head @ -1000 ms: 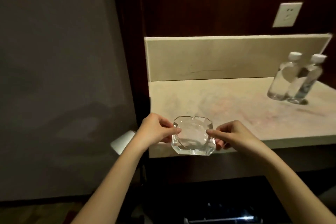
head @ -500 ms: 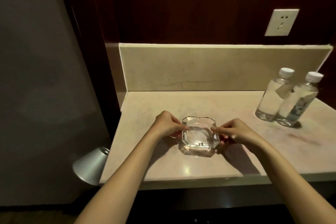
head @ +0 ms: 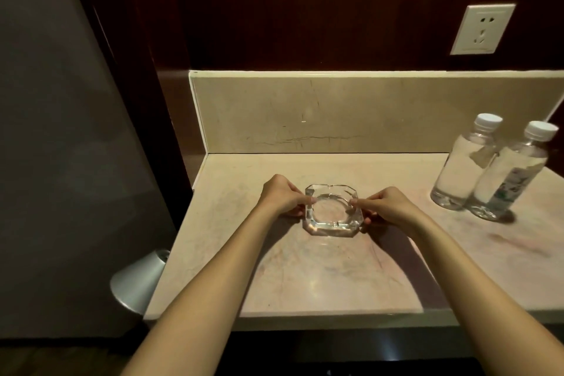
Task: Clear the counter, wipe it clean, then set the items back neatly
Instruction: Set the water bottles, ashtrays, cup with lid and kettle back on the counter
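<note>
Glass ashtray [head: 333, 210] pinched at both sides, resting on the counter [head: 335, 278].

I see my left hand [head: 282, 197] and right hand [head: 386, 206] each nipping its rim, thumb on top, left of the two water bottles [head: 488, 168]. My worry: heavy, slick glass could slip, or chip if set down hard on stone.

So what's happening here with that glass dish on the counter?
A person is handling a clear glass ashtray with both hands, the left hand pinching its left rim and the right hand its right rim. The ashtray sits low on the stone counter, toward the left side; whether it fully rests there is hard to tell. Two capped water bottles stand together at the right, apart from the ashtray.
</note>
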Action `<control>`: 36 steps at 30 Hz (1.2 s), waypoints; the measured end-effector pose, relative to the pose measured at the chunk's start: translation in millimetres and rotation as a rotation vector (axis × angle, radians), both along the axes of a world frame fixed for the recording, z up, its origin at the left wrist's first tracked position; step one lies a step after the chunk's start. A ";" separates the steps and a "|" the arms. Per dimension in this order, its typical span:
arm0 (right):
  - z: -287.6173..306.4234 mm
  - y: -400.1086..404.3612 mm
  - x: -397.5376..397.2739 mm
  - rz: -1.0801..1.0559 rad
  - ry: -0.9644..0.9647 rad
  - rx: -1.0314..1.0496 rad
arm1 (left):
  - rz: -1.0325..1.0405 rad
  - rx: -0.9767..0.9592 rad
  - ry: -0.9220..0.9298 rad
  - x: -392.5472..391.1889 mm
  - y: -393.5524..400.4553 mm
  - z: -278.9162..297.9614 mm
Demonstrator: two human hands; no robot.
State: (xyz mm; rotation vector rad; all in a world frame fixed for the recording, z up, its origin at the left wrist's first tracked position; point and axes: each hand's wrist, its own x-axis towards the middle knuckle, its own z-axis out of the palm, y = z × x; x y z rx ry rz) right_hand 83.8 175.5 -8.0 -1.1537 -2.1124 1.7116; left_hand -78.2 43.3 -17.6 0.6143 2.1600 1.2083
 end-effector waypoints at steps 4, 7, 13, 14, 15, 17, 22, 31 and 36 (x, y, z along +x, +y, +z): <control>-3.1 14.1 -11.2 -0.036 -0.010 -0.005 | 0.022 0.001 0.000 -5.9 14.7 0.8; -2.8 21.8 -17.5 -0.058 -0.027 0.006 | 0.014 -0.011 -0.004 -9.7 22.4 -0.8; -14.3 36.1 -23.6 -0.085 -0.078 0.159 | -0.005 -0.058 0.075 -17.7 31.9 -7.0; -15.9 38.0 -24.2 -0.093 -0.082 0.199 | -0.019 -0.061 0.075 -18.1 30.9 -6.9; -17.4 39.8 -24.4 -0.097 -0.086 0.249 | -0.032 -0.061 0.072 -18.0 29.2 -6.6; -18.0 39.6 -23.9 -0.084 -0.071 0.328 | -0.055 -0.034 0.039 -17.3 22.5 -6.1; -5.3 7.7 -18.8 0.043 0.073 0.369 | -0.107 0.043 -0.058 -8.7 -19.8 0.2; 20.8 -137.9 -39.3 0.507 0.054 0.457 | 0.008 -0.022 0.186 8.1 -193.1 11.3; 14.1 -247.8 -61.5 0.725 0.026 0.530 | 0.171 -0.195 0.401 11.0 -336.0 1.4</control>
